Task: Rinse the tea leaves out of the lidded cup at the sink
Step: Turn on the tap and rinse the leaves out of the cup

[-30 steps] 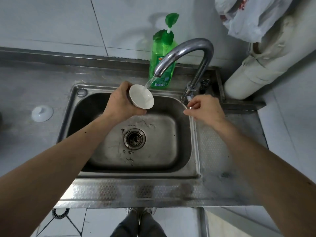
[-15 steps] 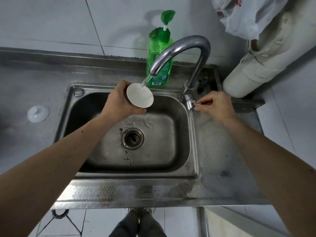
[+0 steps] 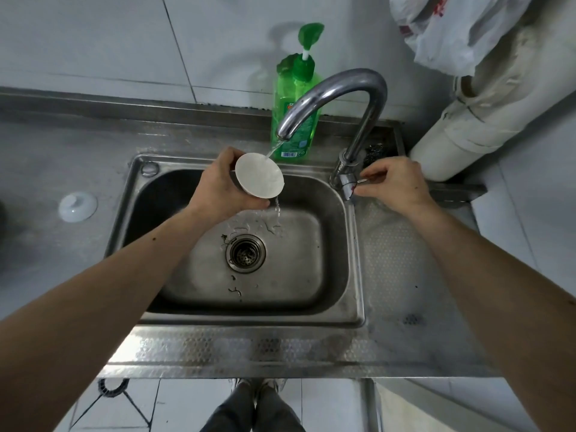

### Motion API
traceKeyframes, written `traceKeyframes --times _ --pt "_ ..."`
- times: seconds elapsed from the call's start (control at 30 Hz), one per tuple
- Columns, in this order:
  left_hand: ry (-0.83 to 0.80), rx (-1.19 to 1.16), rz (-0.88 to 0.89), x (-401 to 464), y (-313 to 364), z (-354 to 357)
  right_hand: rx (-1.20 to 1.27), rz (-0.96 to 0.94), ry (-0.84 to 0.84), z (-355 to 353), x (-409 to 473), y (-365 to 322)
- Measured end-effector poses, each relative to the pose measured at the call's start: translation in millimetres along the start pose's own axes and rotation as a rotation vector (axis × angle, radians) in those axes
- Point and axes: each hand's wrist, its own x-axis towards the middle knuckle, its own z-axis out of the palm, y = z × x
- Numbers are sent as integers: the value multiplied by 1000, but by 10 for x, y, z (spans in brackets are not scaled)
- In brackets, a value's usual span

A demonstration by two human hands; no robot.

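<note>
Our left hand [image 3: 223,185] wraps the cup [image 3: 259,179] with its mouth tipped toward the spout's [image 3: 284,132] stream, brimming over, while our right hand [image 3: 394,185] pinches the tap lever [image 3: 361,181].

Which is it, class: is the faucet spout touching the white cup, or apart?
Apart. The head view shows the spout above the cup, only water bridging the gap.

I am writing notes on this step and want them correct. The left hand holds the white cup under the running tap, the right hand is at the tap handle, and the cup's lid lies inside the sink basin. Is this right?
Not quite. The lid lies on the steel counter left of the sink, not inside the basin; the head view shows it. The rest holds: the left hand holds the white cup under the running tap, and the right hand is at the tap handle.
</note>
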Motion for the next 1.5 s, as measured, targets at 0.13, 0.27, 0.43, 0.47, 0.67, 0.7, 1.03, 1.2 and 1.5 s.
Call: traceKeyframes --times 0.13,0.27,0.43,0.47,0.67,0.7,1.03,1.2,1.5 --pt "-5 28 -5 -5 2 -22 -77 -53 -11 -43 -12 -150" --pt "-24 104 19 -2 13 -79 -99 -103 -8 -43 -19 -254" --pt "4 339 118 -13 81 -162 -115 -131 4 -21 -42 -344" --pt "6 371 130 -19 98 -185 -111 -135 4 -16 -45 -357" --pt "-18 624 181 -44 142 -262 -111 -134 1 37 -61 -441" --pt "-19 659 198 -51 144 -260 -113 -130 -2 50 -67 -455" --pt "-10 746 257 -117 91 -282 -91 -132 -42 118 -160 -520" --pt "8 758 282 -145 69 -308 -103 -131 -43 136 -193 -563" --pt "37 643 241 -205 90 -384 -95 -149 -86 148 -309 -666"
